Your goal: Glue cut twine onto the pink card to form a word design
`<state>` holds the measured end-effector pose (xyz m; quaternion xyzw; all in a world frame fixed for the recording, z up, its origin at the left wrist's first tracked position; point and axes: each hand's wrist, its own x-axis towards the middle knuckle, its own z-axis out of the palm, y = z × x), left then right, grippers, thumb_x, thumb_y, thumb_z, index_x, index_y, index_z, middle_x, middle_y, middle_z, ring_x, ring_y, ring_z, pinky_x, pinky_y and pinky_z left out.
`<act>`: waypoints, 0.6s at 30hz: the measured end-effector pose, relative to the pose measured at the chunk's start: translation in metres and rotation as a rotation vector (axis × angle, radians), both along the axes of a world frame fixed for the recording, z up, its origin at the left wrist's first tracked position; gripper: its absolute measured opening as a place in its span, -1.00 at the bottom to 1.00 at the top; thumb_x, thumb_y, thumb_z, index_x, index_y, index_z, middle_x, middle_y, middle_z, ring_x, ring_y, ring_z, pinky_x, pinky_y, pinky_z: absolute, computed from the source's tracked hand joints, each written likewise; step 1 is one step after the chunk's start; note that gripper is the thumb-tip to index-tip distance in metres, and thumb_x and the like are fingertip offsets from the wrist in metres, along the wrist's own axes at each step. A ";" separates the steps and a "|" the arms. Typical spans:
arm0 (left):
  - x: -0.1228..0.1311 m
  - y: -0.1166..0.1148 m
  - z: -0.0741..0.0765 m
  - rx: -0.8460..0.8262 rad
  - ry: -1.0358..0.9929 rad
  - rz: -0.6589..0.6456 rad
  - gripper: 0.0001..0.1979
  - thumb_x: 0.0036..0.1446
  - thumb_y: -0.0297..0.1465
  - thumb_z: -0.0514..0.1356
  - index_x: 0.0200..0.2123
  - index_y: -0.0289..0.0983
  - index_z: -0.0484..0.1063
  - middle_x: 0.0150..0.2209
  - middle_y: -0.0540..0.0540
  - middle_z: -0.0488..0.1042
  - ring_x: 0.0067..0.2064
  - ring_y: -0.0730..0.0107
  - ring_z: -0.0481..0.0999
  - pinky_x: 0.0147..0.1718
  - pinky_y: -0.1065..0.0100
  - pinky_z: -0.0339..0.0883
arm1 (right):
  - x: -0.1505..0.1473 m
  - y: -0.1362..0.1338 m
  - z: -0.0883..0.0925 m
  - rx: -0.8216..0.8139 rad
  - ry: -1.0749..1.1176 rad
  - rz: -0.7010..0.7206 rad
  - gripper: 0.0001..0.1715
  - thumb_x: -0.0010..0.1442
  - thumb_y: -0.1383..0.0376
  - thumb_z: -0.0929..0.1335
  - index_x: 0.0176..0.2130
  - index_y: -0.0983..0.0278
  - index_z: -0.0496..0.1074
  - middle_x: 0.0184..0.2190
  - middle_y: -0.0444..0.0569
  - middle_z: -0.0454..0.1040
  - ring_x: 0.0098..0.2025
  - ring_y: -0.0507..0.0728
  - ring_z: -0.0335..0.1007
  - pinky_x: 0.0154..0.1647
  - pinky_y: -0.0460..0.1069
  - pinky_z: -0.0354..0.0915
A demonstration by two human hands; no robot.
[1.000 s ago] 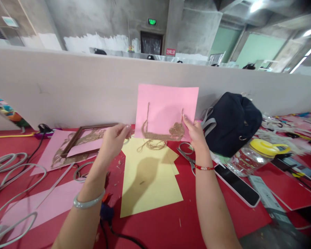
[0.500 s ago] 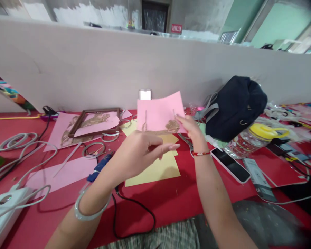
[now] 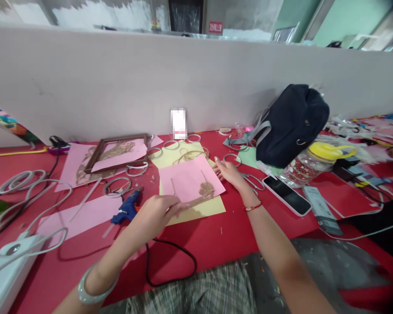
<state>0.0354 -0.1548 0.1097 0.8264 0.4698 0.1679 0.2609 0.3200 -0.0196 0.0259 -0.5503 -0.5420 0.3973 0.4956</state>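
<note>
**Pink sheet (image 3: 190, 179) at frame center, between both hands**

Head view: The pink sheet lies at an angle over a yellow sheet (image 3: 212, 208), with a twine figure (image 3: 206, 190) along its lower part. The left hand (image 3: 159, 210) is at the sheet's lower left edge; its back hides the grip, so whether the fingers pinch the paper cannot be told. The right hand (image 3: 229, 172) is just beside the right edge, fingers loosely extended and released. Loose twine (image 3: 190, 154) lies above the sheet. A blue glue gun (image 3: 127, 210) rests left of center; a phone (image 3: 287, 195) lies at center right.
</note>
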 end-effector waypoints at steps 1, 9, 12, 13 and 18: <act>-0.002 -0.002 -0.004 0.038 -0.045 0.003 -0.65 0.44 -0.25 0.06 -0.12 -0.22 0.64 -0.12 -0.17 0.70 -0.12 0.17 0.68 -0.14 0.33 0.43 | 0.004 0.002 0.001 0.016 -0.074 -0.047 -0.44 0.26 -0.18 0.39 -0.41 0.23 0.50 -0.48 0.02 0.59 -0.49 0.16 0.49 -0.26 0.10 0.49; -0.056 -0.010 -0.019 0.146 -0.152 0.368 -0.76 0.16 -0.14 0.32 -0.37 -0.18 0.61 -0.38 -0.04 0.64 -0.38 0.29 0.57 -0.38 0.37 0.39 | 0.033 0.002 0.016 0.170 -0.591 -0.349 -0.73 0.24 0.10 0.41 -0.22 0.23 0.35 -0.22 0.13 0.57 -0.13 0.26 0.50 -0.02 0.10 0.36; -0.081 -0.001 -0.003 0.215 -0.220 0.593 -0.62 0.04 -0.02 0.37 -0.48 -0.22 0.53 -0.50 -0.01 0.55 -0.50 0.39 0.41 -0.51 0.41 0.24 | 0.049 -0.008 0.024 -0.059 -0.872 -0.324 -0.78 0.25 0.16 0.42 -0.24 0.26 0.40 -0.21 0.16 0.57 -0.09 0.29 0.51 -0.07 0.07 0.30; -0.086 0.003 0.002 0.223 -0.238 0.633 -0.59 0.01 0.01 0.38 -0.49 -0.23 0.52 -0.51 -0.01 0.53 -0.51 0.41 0.39 -0.52 0.42 0.22 | 0.054 -0.012 0.027 -0.156 -0.944 -0.283 -0.78 0.25 0.16 0.43 -0.26 0.26 0.42 -0.22 0.16 0.58 -0.10 0.29 0.52 -0.11 0.06 0.29; -0.078 0.050 0.015 0.208 -0.236 0.545 -0.52 -0.03 0.07 0.37 -0.51 -0.26 0.51 -0.57 -0.02 0.50 -0.51 0.40 0.39 -0.51 0.42 0.20 | 0.062 -0.030 0.047 -0.429 -1.100 -0.149 -0.63 0.17 0.10 0.52 -0.17 0.31 0.50 -0.17 0.18 0.59 -0.17 0.25 0.54 -0.26 0.00 0.24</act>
